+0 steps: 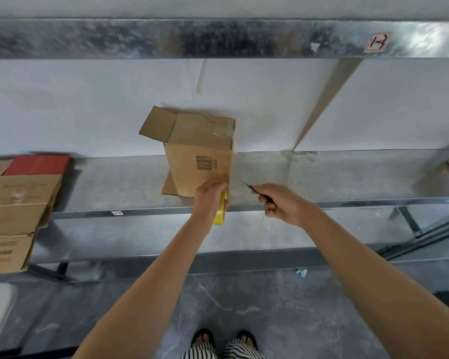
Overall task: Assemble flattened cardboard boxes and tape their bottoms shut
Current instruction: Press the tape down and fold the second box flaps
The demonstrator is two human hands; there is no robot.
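Left hand [210,196] grips the yellow tape roll [220,209] at the box [201,154]'s near edge, right hand [279,203] clutching a blade [246,185] beside it over bare shelf [347,174].

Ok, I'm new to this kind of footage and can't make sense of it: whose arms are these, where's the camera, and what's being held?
There is no machine here. The camera sits on a person's head and looks down, so both arms are theirs, and their feet show at the bottom edge. A cardboard box stands on a metal shelf, with one flap open at its upper left. The left hand holds a yellow roll of tape at the box's near lower corner. The right hand grips a small knife, its blade pointing toward the box. A stack of flat boxes lies at the left.
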